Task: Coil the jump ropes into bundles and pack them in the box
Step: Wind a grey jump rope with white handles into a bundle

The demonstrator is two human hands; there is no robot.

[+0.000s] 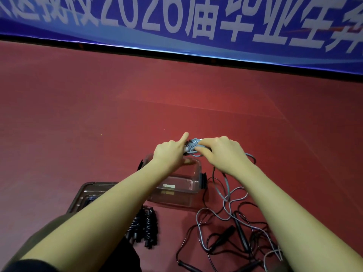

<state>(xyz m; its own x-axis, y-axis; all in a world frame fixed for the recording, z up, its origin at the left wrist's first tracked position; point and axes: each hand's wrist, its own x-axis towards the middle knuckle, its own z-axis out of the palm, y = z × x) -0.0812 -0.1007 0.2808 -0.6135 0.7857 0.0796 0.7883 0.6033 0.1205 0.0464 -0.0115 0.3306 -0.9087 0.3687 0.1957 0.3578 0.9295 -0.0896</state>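
A: What've I got in view rn?

B: Both hands up at frame centre, over the far end of the clear plastic box (177, 190). Left hand (170, 154) is clenched round one end of a grey jump rope bundle (193, 147), index finger sticking out toward the top of the frame. Right hand (222, 152) is on the other end, fingertips pinching the grey coils.

A: So each grip is grasping the bundle?

B: Yep, both on it, held in the air between them. The wound part is short and tight; the rest of that grey rope (225, 195) trails down from the right hand to the red floor (78, 114), lower right.

A: And the box?

B: On the floor below the hands, centre of frame, open, w/ black latches on its sides. I see nothing in it but a label on the wall. Its lid (88, 193) lies flat just left of it, partly behind my left forearm.

A: Other ropes?

B: Black coiled bundles (146, 228) bottom centre, near the box's near side. A loose tangle of black ropes and handles (225, 238) lower right, mixed w/ the grey slack.

A: Background?

B: Blue banner (176, 22) w/ white lettering across the top of the frame.
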